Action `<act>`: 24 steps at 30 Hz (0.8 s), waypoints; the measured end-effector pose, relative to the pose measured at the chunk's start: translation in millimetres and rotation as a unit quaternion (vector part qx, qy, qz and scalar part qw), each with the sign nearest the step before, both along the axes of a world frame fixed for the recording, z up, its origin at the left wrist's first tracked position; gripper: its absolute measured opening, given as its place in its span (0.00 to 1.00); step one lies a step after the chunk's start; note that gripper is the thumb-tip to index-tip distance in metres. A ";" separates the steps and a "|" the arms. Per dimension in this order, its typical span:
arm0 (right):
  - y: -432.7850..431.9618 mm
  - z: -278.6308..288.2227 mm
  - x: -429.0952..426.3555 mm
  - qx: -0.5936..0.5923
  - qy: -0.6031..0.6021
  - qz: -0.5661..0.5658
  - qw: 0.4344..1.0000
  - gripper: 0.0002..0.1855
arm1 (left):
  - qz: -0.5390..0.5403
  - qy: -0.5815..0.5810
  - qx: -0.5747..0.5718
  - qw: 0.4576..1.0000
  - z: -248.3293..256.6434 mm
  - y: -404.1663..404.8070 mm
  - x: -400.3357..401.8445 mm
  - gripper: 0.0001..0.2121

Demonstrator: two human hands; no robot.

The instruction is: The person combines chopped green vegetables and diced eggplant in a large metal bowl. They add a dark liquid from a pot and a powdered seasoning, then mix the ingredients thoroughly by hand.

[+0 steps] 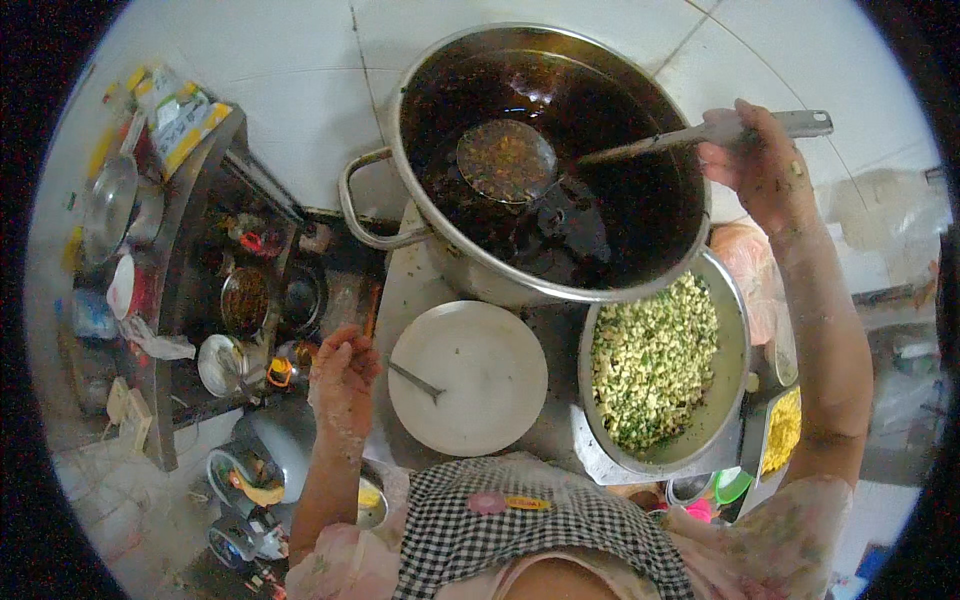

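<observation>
My right hand (761, 161) grips the long pale handle of a ladle (690, 137) slanting over the rim of a big stainless steel stockpot (487, 274). Inside the pot is dark brown liquid (562, 232), and the ladle's round bowl (507, 161) shows brown bits floating in it. My left hand (345, 364) hangs left of a white plate (487, 382), fingers curled in, with nothing seen in it. A metal utensil (417, 382) rests across the plate's left rim. Right of the plate, a large steel basin (724, 409) holds a chopped pale and green mixture (652, 367).
A dark shelf (169, 300) with pans, bowls and packets stands at left. A plastic bag (742, 277) and a tray of yellow food (782, 427) lie beyond the basin. The pot's loop handle (360, 199) juts out left. A white tiled wall (300, 45) rises behind.
</observation>
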State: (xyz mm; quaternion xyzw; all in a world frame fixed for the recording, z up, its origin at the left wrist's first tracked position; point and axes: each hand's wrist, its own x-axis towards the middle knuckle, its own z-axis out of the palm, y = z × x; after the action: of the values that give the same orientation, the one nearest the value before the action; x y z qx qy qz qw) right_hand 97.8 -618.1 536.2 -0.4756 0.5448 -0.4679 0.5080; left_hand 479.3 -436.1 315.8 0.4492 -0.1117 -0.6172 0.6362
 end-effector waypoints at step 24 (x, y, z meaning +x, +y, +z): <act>275.4 83.0 -155.8 -0.064 0.371 -0.191 0.906 0.23 | -0.141 -0.011 -0.024 0.990 25.6 -5.8 -53.7 0.13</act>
State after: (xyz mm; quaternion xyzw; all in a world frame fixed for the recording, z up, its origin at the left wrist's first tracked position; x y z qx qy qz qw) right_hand -58.0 -342.7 619.2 -0.5332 0.7433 -0.3796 0.1381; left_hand 425.6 -441.9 341.4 0.4205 -0.1960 -0.6926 0.5523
